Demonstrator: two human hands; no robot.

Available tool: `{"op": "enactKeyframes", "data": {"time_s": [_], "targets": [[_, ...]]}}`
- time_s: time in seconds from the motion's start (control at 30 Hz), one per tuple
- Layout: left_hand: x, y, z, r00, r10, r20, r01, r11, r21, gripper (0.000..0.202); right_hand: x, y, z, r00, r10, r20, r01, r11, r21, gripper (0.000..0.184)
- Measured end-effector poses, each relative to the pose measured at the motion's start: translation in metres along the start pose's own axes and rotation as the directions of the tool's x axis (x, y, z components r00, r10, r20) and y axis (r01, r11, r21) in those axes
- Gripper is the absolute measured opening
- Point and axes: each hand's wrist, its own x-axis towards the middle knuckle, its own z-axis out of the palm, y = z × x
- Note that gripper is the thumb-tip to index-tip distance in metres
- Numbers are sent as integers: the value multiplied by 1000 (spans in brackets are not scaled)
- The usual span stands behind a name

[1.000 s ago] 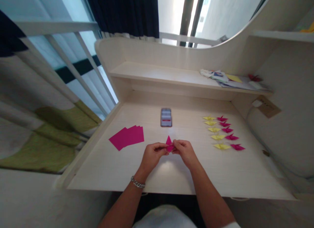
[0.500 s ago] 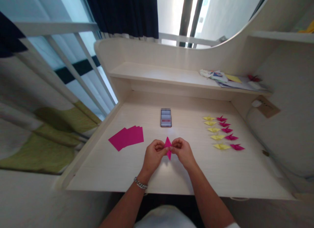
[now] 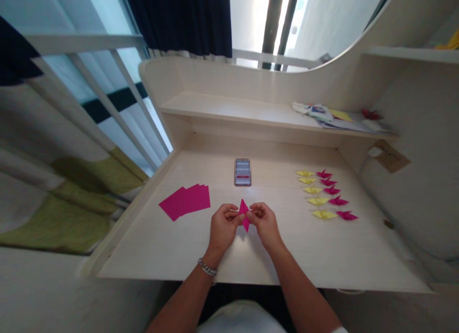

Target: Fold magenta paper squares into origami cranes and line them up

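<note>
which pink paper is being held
The folded pink piece, pinched upright on the page between left hand and right hand; flat pink sheets and pink birds lie apart.

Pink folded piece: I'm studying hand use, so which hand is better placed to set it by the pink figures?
Probably the right hand: it holds the pink folded piece and is nearer the pink figures. The left hand also holds it but sits farther off, nearer the pink sheets.

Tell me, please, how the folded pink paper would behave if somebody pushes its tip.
The folded pink paper is probably light, since the left hand and right hand only pinch it. Where it narrows to points, it would likely bend or crease if pushed. Slim and flat-looking, it seems unlikely to roll.
</note>
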Motion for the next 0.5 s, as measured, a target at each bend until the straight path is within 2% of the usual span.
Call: {"op": "enactKeyframes", "data": {"time_s": [0.1, 0.2, 0.27, 0.37, 0.5], "targets": [[1, 1, 0, 1000, -1, -14, 1, 1000, 31, 37, -1, -3, 0, 999, -43, -27, 42, 997, -61, 25], [1, 0, 0, 999, 28, -41, -25, 996, 82, 34, -5, -7, 1, 971, -217, -104, 178, 938, -297, 14], [0, -1, 1, 996, 64, -54, -58, 992, 116, 29, -8, -9, 2, 957, -282, -71, 230, 884, -407, 12], [-2, 0, 1, 992, 124, -28, -118, 979, 169, 23, -12, -9, 5, 972, -233, 21, 222, 892, -394, 21], [-4, 0, 2, 989, 136, 54, -144, 970, 197, 21, -8, -5, 4, 985, -169, 18, 165, 926, -340, 29]]}}
